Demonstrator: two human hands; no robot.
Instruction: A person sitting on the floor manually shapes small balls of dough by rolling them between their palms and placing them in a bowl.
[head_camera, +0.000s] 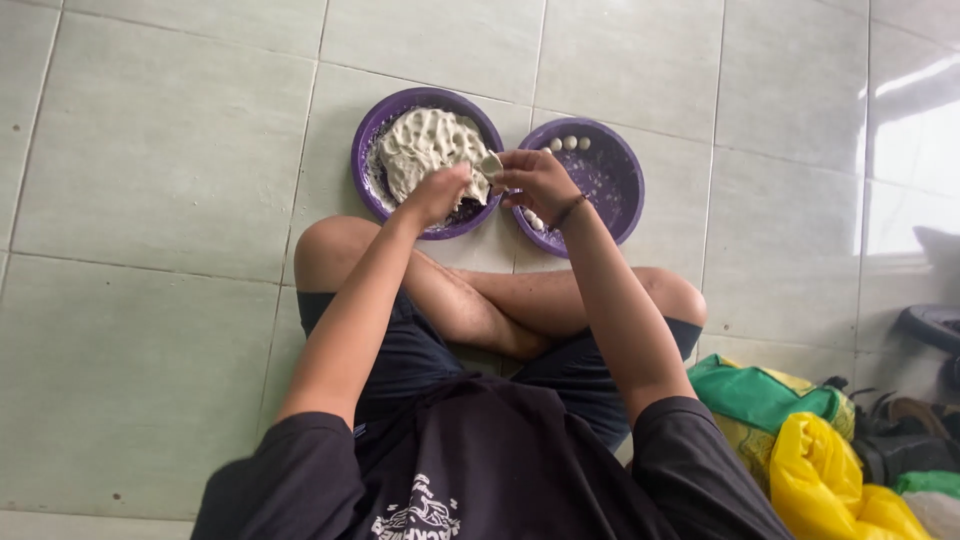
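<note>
Posture: the person sits cross-legged on the tiled floor (160, 150), both arms reaching forward over the knees.
Left hand: the left hand (440, 192) rests on the near edge of the dough mass (425, 145), its grip closed, pinching at the dough.
Right hand: the right hand (535, 178) has its grip closed on a small dough piece (491, 163), held just over the gap between the two bowls; a dark band sits on the wrist.
Dough: pale, ridged and lumpy, it fills most of the left purple bowl (365, 130).
Second bowl: the right purple bowl (625, 165) touches or nearly touches the first; a few small dough balls (569, 143) line its far rim, and more lie at the near rim, partly hidden by the right hand.
Nearby: green and yellow bags (800, 440) lie beside the right knee, well apart from the bowls.
Risk, drop: the small piece hangs over the rims, so a loosened pinch could let it fall onto the floor between the bowls.
Risk, sticking: the dough looks soft; it may cling to the fingers and tear unevenly.
Risk, tipping: pressing on the near rim could tilt the left bowl.
</note>
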